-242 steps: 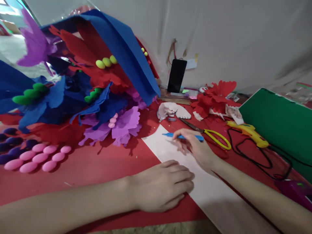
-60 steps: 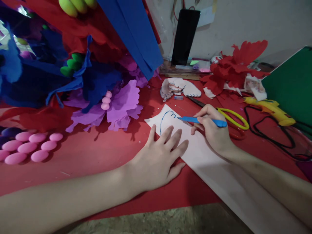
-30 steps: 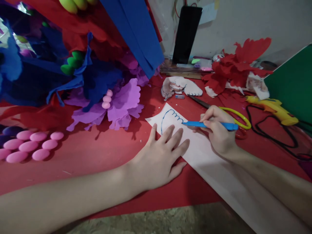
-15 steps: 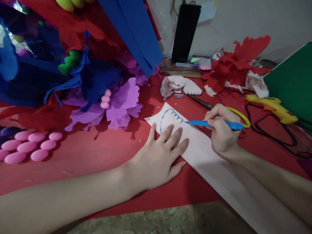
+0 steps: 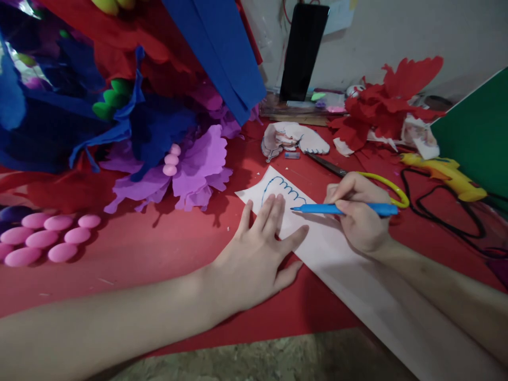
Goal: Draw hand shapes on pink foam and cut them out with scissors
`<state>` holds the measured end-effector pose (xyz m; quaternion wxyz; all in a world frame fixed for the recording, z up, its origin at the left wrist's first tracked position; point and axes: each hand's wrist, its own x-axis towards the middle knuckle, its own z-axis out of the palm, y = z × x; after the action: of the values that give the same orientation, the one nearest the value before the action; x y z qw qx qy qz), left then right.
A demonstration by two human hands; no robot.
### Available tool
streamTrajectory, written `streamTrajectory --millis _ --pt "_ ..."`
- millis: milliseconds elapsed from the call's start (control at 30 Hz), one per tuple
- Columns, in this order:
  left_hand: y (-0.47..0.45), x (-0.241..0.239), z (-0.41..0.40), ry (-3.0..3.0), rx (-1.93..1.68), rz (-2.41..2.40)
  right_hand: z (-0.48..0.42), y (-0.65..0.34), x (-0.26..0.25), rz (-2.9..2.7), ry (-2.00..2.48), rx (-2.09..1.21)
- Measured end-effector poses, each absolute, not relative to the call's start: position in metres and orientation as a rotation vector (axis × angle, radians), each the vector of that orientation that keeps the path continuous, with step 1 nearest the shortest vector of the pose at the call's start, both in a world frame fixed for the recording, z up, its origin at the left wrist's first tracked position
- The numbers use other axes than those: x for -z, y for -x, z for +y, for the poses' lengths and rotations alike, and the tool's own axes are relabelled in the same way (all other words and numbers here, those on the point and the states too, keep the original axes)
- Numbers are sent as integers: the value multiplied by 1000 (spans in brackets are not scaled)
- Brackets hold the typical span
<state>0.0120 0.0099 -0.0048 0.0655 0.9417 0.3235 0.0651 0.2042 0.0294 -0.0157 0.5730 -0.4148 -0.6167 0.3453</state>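
A long strip of white paper (image 5: 337, 259) lies slantwise on the red tabletop (image 5: 170, 248). On its far end is a blue outline (image 5: 291, 191), a curve with a scalloped edge. My left hand (image 5: 257, 254) rests flat across the paper's left edge, fingers spread, covering part of the drawing. Closed round a blue felt-tip pen (image 5: 329, 208), my right hand (image 5: 361, 214) holds it almost level, its tip over the paper just below the scallops. Whether the tip touches the paper, I cannot tell. Scissors (image 5: 381, 182) with yellow handles lie partly hidden behind the right hand.
White paper cut-outs (image 5: 296, 138) lie beyond the strip. At the right are a yellow glue gun (image 5: 446, 172) with a black cord and red paper petals (image 5: 391, 106). A purple paper butterfly (image 5: 194, 169) and pink egg-shaped pieces (image 5: 42, 238) occupy the left. A phone (image 5: 304, 53) stands behind.
The scalloped line has grown a little longer to the right. The pen tip has moved left and down, away from the line's end. My left middle fingers have drawn together and shifted slightly left.
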Motion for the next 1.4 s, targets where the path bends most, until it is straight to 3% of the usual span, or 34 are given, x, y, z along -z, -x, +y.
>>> streamTrajectory --millis 167,467,1067,1400 --pt "-14 4 8 -2838 -186 1013 28 -202 13 -1542 1071 -951" --pt "-12 4 8 -2841 -175 1013 29 -202 10 -1487 1047 -918" --pt "-12 4 8 -2841 -195 1003 32 -204 3 -1409 1235 -406" --pt "-13 2 9 -2857 -189 976 42 -200 5 -1209 1202 -634"
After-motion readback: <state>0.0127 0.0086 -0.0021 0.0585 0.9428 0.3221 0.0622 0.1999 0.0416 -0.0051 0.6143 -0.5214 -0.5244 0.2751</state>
